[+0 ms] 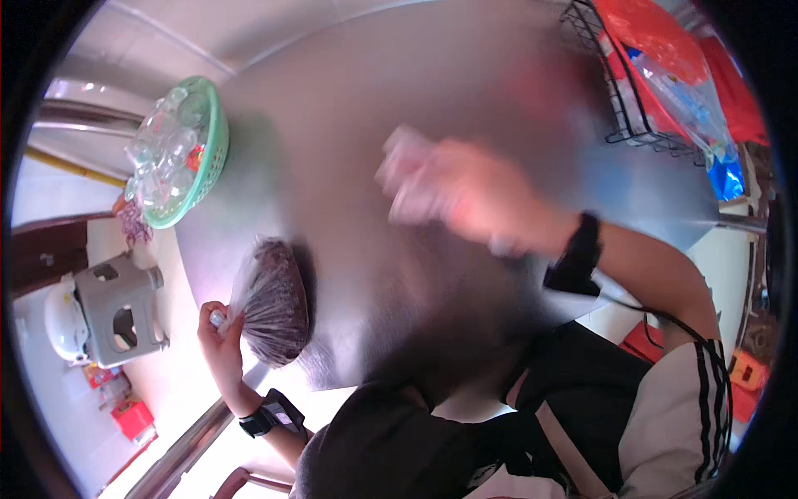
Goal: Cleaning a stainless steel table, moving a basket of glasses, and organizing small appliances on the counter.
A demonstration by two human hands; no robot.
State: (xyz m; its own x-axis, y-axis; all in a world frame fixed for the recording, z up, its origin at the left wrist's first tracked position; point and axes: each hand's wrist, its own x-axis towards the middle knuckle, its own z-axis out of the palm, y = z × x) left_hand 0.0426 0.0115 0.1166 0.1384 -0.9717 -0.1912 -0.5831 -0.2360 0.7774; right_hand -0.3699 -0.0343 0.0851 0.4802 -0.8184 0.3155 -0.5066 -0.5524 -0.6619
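Observation:
At the table's left edge, my left hand [223, 345] is closed around the gathered neck of a clear plastic bag [278, 308]. The bag bulges with something dark and rests on its side on the grey table [357, 291]. A small whitish end pokes out between the fingers. My right hand [490, 200] is over the middle of the table, smeared by motion. A pale pinkish, crumpled, cloth-like thing [407, 170] shows at its fingers; blur hides its exact kind.
A green plastic basket [218, 137] of clear containers stands at the far left. Black wire rack [628, 100] with red and clear bags lies far right. Beyond the left edge are a grey stool [120, 308] and a white helmet [65, 320]. A black cable [657, 312] trails from my right wrist.

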